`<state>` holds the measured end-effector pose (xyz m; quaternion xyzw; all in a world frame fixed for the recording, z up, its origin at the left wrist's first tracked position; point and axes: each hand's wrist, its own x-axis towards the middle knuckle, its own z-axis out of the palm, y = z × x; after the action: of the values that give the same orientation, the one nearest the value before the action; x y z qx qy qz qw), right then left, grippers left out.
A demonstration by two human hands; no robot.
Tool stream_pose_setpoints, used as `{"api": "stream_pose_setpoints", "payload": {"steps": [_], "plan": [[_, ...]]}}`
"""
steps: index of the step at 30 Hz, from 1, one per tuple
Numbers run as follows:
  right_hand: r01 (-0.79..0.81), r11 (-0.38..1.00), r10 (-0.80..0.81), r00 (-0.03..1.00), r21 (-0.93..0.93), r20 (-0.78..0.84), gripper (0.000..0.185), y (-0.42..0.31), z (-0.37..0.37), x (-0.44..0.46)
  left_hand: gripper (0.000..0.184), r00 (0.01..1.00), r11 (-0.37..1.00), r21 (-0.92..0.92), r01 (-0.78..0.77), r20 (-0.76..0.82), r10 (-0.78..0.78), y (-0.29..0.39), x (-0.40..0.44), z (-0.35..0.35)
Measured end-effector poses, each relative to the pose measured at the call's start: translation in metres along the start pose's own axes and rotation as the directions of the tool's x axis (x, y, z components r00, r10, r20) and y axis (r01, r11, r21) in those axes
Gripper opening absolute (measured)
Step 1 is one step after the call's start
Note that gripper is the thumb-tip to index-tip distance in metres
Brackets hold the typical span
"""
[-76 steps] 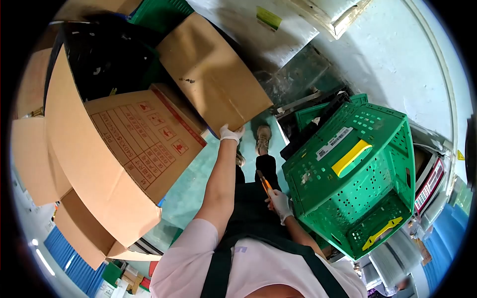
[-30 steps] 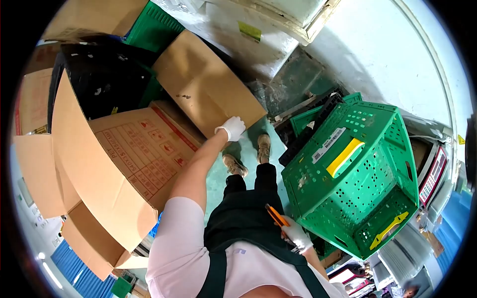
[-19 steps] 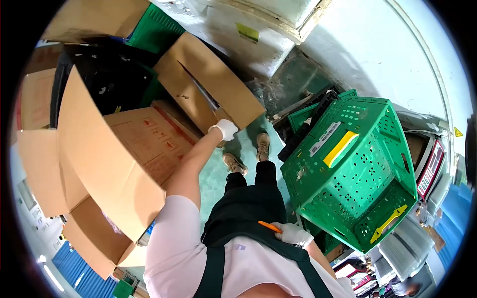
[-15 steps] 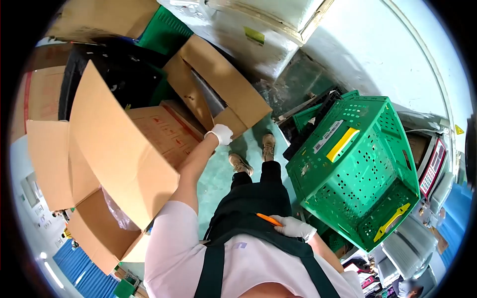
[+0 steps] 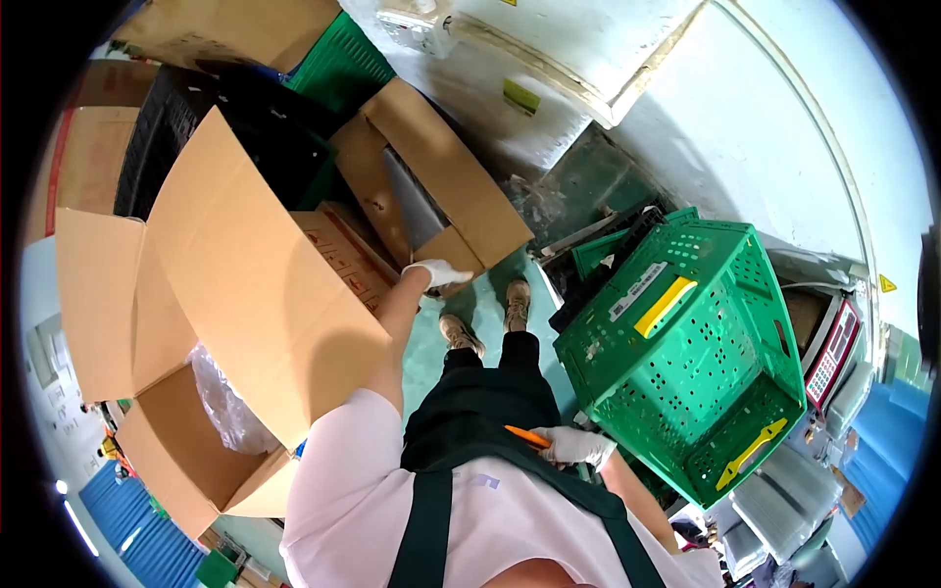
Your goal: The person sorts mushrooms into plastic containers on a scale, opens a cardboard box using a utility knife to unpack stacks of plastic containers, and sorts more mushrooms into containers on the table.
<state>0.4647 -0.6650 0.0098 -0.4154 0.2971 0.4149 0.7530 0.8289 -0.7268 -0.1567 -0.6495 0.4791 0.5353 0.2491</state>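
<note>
My left hand [image 5: 438, 273], in a white glove, is at the near edge of a brown cardboard box [image 5: 480, 201], its fingers stretched out along the edge. The box's top flaps are parted, and a dark grey item [image 5: 417, 201] shows in the gap. Near my waist my right hand [image 5: 578, 446], also gloved, is closed around an orange cutter [image 5: 529, 436] that points left across the dark apron. Whether its blade is out cannot be told.
Large open cartons [image 5: 260, 265] stand at the left, one with clear plastic [image 5: 227, 407] in it. A green crate [image 5: 686, 358] with yellow handles leans at the right, near a red and white scale [image 5: 833, 353]. Behind are a black crate [image 5: 162, 142] and a white wall [image 5: 765, 147].
The box's flaps have come apart, showing the grey item. My left hand has moved slightly left along the edge since one second ago. My right hand has drawn the cutter back to my waist.
</note>
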Motion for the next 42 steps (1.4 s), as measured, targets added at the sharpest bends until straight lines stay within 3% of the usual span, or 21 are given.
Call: {"api": "stream_pose_setpoints", "payload": {"steps": [1,4,6,7,11,12,14,19,20,25,27,28,30,31,33,35,37,39,40,41,42], "plan": [[0.002,1.000,-0.003,1.000,-0.023,-0.024,0.057,0.004,0.003,0.006,0.056,0.988,0.977,-0.215,0.009,-0.147,-0.042,0.001,0.017,0.005],[-0.043,0.998,0.044,0.999,0.039,-0.017,0.059,0.005,0.007,0.027,0.076,0.826,0.939,-0.230,0.257,-0.452,-0.337,0.018,0.064,0.029],[-0.161,0.987,0.157,0.979,-0.014,-0.133,0.057,0.009,0.010,0.041,0.079,0.808,0.925,-0.282,0.255,-0.462,-0.364,0.017,0.083,0.039],[-0.162,0.920,0.072,0.965,-0.356,-0.253,0.057,0.026,0.017,0.055,0.082,0.788,0.911,-0.324,0.256,-0.475,-0.390,0.015,0.091,0.043],[-0.189,0.896,0.136,0.978,-0.402,-0.157,0.055,0.016,0.017,0.022,0.090,0.797,0.839,-0.540,0.070,-0.475,-0.373,0.006,0.092,0.030],[-0.166,0.890,0.139,0.986,-0.424,-0.094,0.052,0.025,0.012,0.016,0.088,0.738,0.840,-0.539,0.055,-0.545,-0.398,0.008,0.091,0.031],[-0.155,0.863,0.165,0.986,-0.480,-0.021,0.048,0.025,0.006,0.009,0.082,0.747,0.836,-0.546,0.059,-0.531,-0.400,0.007,0.088,0.022],[-0.322,0.795,0.200,0.939,-0.514,-0.279,0.030,0.028,0.018,0.040,0.069,0.686,0.749,-0.662,-0.031,-0.559,-0.466,-0.001,0.091,0.015],[-0.332,0.819,0.159,0.915,-0.468,-0.371,0.029,0.026,0.021,0.045,0.068,0.680,0.803,-0.595,-0.008,-0.593,-0.432,-0.003,0.087,0.015],[-0.219,0.891,0.033,0.905,-0.397,-0.425,0.037,0.023,0.029,0.049,0.054,0.662,0.915,-0.382,0.133,-0.653,-0.369,-0.004,0.083,0.017],[-0.004,0.855,-0.278,0.841,-0.519,-0.465,0.038,0.042,0.036,0.057,0.048,0.741,0.912,-0.401,0.086,-0.586,-0.328,-0.002,0.072,0.010],[-0.015,0.835,-0.279,0.851,-0.551,-0.446,0.039,0.046,0.038,0.058,0.042,0.813,0.904,-0.425,0.047,-0.510,-0.282,0.000,0.063,0.009],[-0.024,0.803,-0.267,0.879,-0.596,-0.394,0.038,0.023,0.034,0.047,0.034,0.777,0.893,-0.448,0.043,-0.547,-0.312,0.014,0.059,0.025],[-0.006,0.732,-0.319,0.880,-0.681,-0.351,0.034,0.022,0.031,0.045,0.027,0.740,0.881,-0.473,0.033,-0.581,-0.339,0.024,0.056,0.036],[0.158,0.674,-0.510,0.806,-0.721,-0.300,0.033,0.015,0.025,0.037,0.021,0.812,0.921,-0.388,0.037,-0.526,-0.254,0.053,0.026,0.063],[0.162,0.643,-0.535,0.795,-0.749,-0.287,0.027,-0.006,0.022,0.033,0.016,0.716,0.988,-0.129,0.083,-0.682,-0.149,0.074,0.025,0.118],[0.039,0.569,-0.334,0.924,-0.821,-0.188,0.021,-0.064,0.009,0.019,0.014,0.812,0.999,-0.029,0.046,-0.581,-0.054,0.084,-0.002,0.130],[0.096,0.528,-0.636,0.703,-0.844,-0.318,0.021,-0.107,-0.008,0.031,0.018,0.784,0.999,0.020,0.035,-0.620,-0.015,0.082,-0.002,0.134],[0.038,0.567,-0.651,0.632,-0.822,-0.420,0.019,-0.130,-0.021,0.046,0.021,0.807,0.993,0.120,-0.005,-0.586,0.074,0.083,-0.014,0.125],[0.053,0.554,-0.773,0.403,-0.831,-0.489,0.017,-0.159,-0.037,0.064,0.024,0.825,0.976,0.211,-0.045,-0.543,0.156,0.083,-0.019,0.121],[-0.019,0.541,-0.791,0.327,-0.841,-0.517,0.017,-0.169,-0.067,0.103,0.031,0.582,0.986,0.162,-0.041,-0.798,0.155,0.073,0.008,0.141]]}}
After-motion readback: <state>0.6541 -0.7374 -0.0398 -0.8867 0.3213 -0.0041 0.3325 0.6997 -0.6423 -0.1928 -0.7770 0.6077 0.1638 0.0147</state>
